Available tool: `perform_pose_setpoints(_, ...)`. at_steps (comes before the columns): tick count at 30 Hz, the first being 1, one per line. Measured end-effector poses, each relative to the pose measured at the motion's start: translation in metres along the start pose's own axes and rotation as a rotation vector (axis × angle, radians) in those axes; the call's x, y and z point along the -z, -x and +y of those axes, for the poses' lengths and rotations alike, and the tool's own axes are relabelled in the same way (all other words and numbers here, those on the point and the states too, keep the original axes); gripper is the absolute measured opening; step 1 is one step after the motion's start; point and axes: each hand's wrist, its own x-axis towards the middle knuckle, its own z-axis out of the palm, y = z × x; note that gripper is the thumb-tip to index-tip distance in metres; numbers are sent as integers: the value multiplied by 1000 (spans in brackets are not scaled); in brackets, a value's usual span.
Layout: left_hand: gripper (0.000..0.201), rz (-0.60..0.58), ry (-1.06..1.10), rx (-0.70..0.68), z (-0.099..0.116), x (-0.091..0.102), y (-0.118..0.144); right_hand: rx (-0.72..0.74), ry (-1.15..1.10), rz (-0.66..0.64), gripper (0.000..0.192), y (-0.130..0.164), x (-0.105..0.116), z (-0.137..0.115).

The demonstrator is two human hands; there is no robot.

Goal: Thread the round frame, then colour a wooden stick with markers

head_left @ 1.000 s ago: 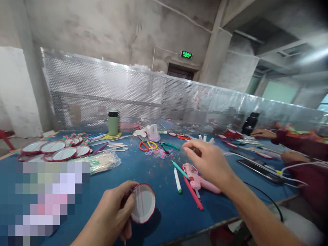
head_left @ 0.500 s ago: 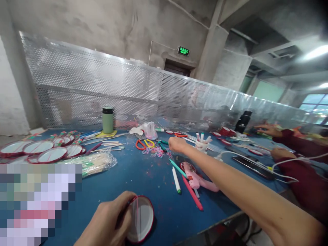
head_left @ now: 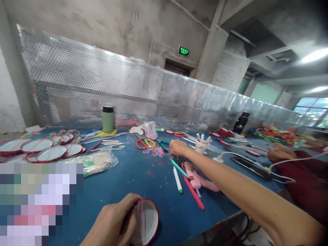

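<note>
My left hand grips a round white disc with a red rim at the near edge of the blue table. My right hand is stretched far forward over the table, fingers curled down onto a scatter of small coloured rubber bands. Whether it has pinched anything is hidden. Red and yellow scissors lie just left of that hand. A pink glue gun and several marker pens lie under my right forearm.
More red-rimmed discs and a bag of wooden sticks lie at the left. A green flask stands at the back by the perforated metal screen. Another person's hand rests at the right near a phone.
My right hand reached forward from above the glue gun to the rubber bands. The view shifted slightly. The other person's far hand withdrew at the right.
</note>
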Motion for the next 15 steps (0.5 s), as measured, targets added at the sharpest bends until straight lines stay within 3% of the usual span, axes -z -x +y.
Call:
perform_pose_setpoints(7, 22, 33, 26, 7, 7, 3, 0, -13, -179, -53, 31, 10, 15, 13)
perform_pose_setpoints(15, 27, -95, 146, 182, 12, 0, 1, -31, -417, 143, 24, 25, 31, -1)
